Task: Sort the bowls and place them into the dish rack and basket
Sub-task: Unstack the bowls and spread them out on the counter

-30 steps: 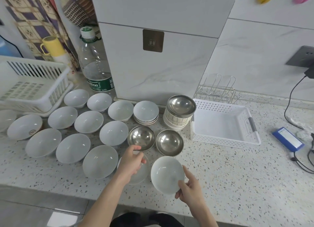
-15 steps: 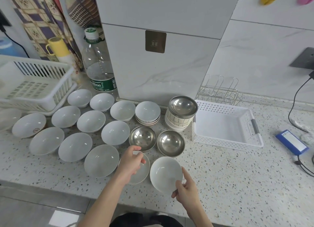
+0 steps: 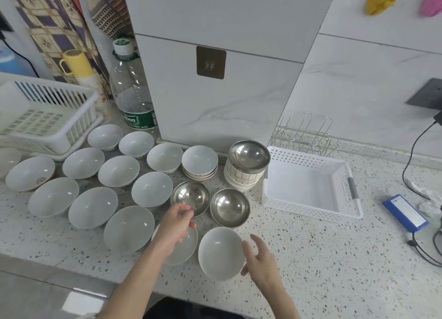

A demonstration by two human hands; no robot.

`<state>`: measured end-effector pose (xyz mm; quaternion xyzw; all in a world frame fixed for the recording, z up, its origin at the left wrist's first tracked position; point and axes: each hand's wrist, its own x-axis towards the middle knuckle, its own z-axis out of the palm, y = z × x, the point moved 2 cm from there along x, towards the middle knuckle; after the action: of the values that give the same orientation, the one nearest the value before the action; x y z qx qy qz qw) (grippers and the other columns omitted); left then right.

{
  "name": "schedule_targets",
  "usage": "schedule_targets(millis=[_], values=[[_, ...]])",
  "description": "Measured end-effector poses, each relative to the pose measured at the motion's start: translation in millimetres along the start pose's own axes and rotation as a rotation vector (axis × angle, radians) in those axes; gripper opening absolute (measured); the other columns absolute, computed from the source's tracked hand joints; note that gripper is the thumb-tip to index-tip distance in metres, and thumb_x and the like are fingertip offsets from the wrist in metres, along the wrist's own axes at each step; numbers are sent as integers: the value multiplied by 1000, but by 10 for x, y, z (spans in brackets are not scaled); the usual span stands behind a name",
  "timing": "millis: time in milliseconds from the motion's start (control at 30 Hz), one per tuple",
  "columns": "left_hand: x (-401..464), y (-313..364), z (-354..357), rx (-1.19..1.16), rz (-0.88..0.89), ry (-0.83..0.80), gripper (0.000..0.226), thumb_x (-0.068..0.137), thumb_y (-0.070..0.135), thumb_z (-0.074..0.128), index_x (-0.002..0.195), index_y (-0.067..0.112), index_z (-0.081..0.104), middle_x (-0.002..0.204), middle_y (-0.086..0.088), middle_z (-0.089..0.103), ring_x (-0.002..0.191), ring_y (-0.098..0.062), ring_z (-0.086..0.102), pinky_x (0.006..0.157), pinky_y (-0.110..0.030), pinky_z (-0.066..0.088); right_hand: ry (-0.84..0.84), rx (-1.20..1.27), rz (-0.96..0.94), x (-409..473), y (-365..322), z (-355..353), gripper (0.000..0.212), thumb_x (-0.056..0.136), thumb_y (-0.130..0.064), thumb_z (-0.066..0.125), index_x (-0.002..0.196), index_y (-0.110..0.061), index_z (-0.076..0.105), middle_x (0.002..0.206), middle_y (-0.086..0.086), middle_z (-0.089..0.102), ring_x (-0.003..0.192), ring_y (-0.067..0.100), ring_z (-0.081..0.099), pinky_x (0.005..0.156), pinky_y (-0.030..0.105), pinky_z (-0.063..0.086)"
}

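Speckled stone forms the bench (image 3: 334, 259), which runs under a grey marbled wall and carries a spread of bowls. Near the front edge, the left hand (image 3: 175, 227) hangs over a shallow white bowl (image 3: 184, 249), its fingers (image 3: 189, 213) curled toward the thumb just above the rim; whether they actually pinch it cannot be told. Just beside that bowl sits another white bowl (image 3: 221, 253), and the right hand (image 3: 260, 259) is at its right rim with fingers spread and relaxed, thumb near the edge, not gripping. Behind them stand two steel bowls (image 3: 229, 206) side by side, then a stack of striped bowls (image 3: 244, 177) topped by a steel one, with a low stack of white bowls (image 3: 199, 162) to its left. More white bowls lie in rows to the left. A white dish rack (image 3: 45, 117) stands at far left, a white perforated basket (image 3: 311, 187) at right with a wire rack (image 3: 306, 134) behind it. A water bottle (image 3: 132, 96) stands by the wall.
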<state>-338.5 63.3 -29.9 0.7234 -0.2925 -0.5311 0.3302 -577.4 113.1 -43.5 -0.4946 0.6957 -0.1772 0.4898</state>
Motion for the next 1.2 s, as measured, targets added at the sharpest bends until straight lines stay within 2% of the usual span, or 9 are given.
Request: schedule_targets(millis=[167, 267, 367, 433, 567, 767, 900, 1100, 1200], values=[[369, 308, -58, 41, 45, 49, 37, 94, 29, 55, 129, 18, 48, 73, -7, 67, 35, -9, 35, 34, -16, 23, 215, 47, -41, 152, -316, -162, 45, 96, -44, 50, 138, -27, 48, 57, -3, 70, 63, 7, 67, 48, 14, 40], [633, 538, -91, 66, 56, 58, 56, 94, 39, 54, 141, 17, 35, 85, -13, 70, 41, -11, 42, 32, -15, 27, 252, 89, -74, 212, -541, -121, 36, 96, -43, 51, 130, -31, 53, 60, -6, 71, 60, 2, 64, 51, 16, 41], [870, 706, -118, 116, 85, 51, 57, 94, 44, 50, 137, 10, 37, 96, -12, 67, 51, -12, 57, 37, -18, 32, 254, 123, -101, 275, -752, -21, 27, 96, -40, 53, 122, -33, 55, 62, -2, 71, 61, 0, 65, 53, 13, 41], [987, 758, -131, 152, 103, 40, 52, 95, 40, 50, 137, 14, 37, 94, -4, 64, 61, -15, 66, 42, -22, 36, 267, 124, -116, 294, -877, 60, 21, 96, -37, 54, 117, -35, 57, 65, 0, 71, 63, -2, 66, 51, 10, 43], [1171, 805, -171, 270, 191, -11, 40, 92, 21, 50, 131, 22, 42, 94, 5, 64, 54, -12, 69, 52, -27, 47, 282, 129, -124, 291, -1016, 187, 13, 94, -37, 56, 105, -45, 57, 62, -4, 70, 60, 0, 67, 52, 11, 44], [1275, 842, -219, 417, 248, -65, 67, 92, 17, 47, 152, 32, 21, 80, 3, 71, 64, -11, 72, 68, -29, 50, 271, 89, -69, 269, -1019, 279, 15, 96, -35, 53, 97, -50, 52, 64, -4, 71, 56, 1, 60, 55, 19, 45], [1340, 860, -222, 328, 233, -74, 46, 90, 11, 50, 134, 19, 39, 79, 0, 71, 61, -15, 72, 78, -39, 58, 274, 101, -48, 337, -1063, 355, 18, 96, -33, 54, 111, -41, 58, 62, -3, 70, 60, 1, 65, 62, 23, 47], [1365, 934, -251, 281, 254, -141, 43, 88, 5, 46, 125, 27, 46, 103, 2, 66, 52, -11, 71, 59, -29, 53, 270, 103, -9, 446, -1118, 437, 20, 95, -32, 54, 115, -37, 59, 61, -5, 70, 61, 2, 66, 64, 21, 49], [1365, 962, -253, 231, 257, -159, 45, 86, 5, 46, 124, 30, 48, 98, -4, 70, 50, -11, 70, 42, -17, 43, 273, 99, 2, 472, -1167, 449, 18, 95, -31, 54, 108, -41, 59, 63, -6, 70, 61, 3, 66, 64, 22, 51]])
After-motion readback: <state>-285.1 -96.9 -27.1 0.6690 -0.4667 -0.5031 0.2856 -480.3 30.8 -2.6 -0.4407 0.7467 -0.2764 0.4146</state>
